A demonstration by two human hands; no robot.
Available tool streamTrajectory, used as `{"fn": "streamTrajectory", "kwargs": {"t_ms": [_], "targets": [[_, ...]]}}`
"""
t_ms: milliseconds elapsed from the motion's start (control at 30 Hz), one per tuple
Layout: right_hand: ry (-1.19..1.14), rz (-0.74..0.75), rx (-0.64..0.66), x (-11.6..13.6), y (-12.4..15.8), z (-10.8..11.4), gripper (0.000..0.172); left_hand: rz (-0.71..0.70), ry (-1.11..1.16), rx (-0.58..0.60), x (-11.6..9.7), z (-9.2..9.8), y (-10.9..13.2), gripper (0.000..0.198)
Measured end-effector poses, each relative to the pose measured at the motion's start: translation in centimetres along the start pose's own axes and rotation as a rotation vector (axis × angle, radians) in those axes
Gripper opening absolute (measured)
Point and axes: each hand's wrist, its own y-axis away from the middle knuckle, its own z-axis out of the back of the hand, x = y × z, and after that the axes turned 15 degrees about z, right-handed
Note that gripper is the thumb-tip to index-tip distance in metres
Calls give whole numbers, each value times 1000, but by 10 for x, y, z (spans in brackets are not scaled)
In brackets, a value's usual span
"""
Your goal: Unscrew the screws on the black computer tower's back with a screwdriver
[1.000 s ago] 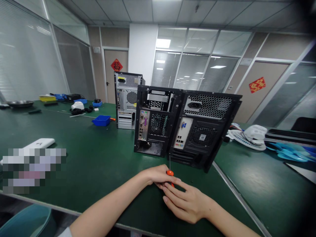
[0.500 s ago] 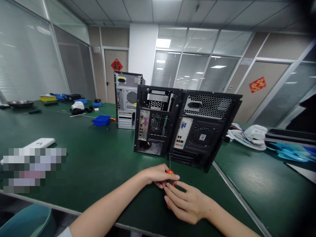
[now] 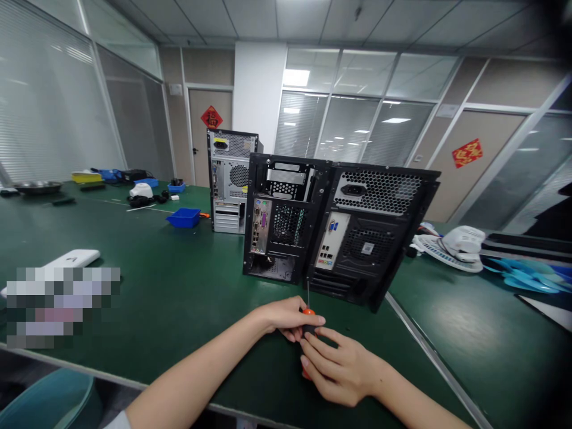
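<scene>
An orange and black screwdriver (image 3: 308,311) is held between both hands, its thin shaft pointing up toward the lower edge of the black computer cases. My left hand (image 3: 288,317) is closed round the upper part of the handle. Around the lower part, the fingers of my right hand (image 3: 337,363) are wrapped. Just beyond the hands stand a black case with a fitted power supply (image 3: 366,238) and, left of it, another black case (image 3: 279,220) with an open upper bay. Their rear sides face me. The screwdriver tip is near the seam between them; contact is unclear.
A silver-backed computer case (image 3: 230,179) stands farther back. On the green table (image 3: 156,298) are a blue bin (image 3: 184,218), a white device (image 3: 75,260) and a pixelated patch at left. White fan parts (image 3: 462,244) and blue blades (image 3: 527,274) lie at right.
My right hand has shifted very slightly to the right along with the lower handle. My left hand stays in nearly the same place.
</scene>
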Motion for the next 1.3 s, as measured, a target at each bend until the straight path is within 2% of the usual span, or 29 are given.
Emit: {"fn": "streamTrajectory", "kwargs": {"t_ms": [233, 600, 867, 1167, 1300], "targets": [[-3, -37, -17, 4, 2, -4, 4, 1, -17, 9, 0, 0, -1, 65], [-13, -59, -29, 9, 5, -8, 9, 31, 83, 18, -2, -1, 4, 61], [-22, -64, -38, 9, 6, -9, 9, 15, 128, 112, -3, -1, 5, 47], [32, -50, -53, 7, 4, -7, 15, 10, 209, 130, 2, -2, -4, 28], [45, -53, -52, 6, 3, -6, 16, 23, 266, 150, 2, -2, -4, 25]]}}
